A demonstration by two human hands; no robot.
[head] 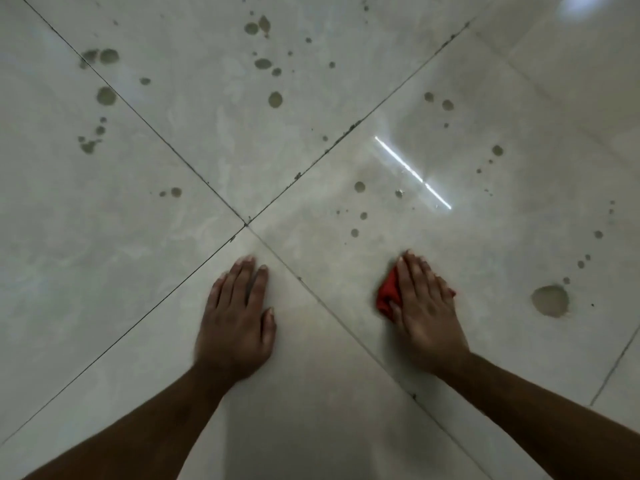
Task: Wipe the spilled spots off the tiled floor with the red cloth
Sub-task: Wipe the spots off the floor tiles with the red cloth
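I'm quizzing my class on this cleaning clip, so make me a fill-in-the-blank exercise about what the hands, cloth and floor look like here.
1. The right hand presses flat on a cloth whose colour is ____.
2. The left hand rests flat on the tiled floor and holds ____.
3. The largest spot lies to the ____ of the right hand.
4. The grout lines cross just ahead of the ____ hand.

Missing words: red; nothing; right; left

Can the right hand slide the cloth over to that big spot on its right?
Probably yes: the right hand presses the red cloth flat, and only bare tile lies between it and the big spot.
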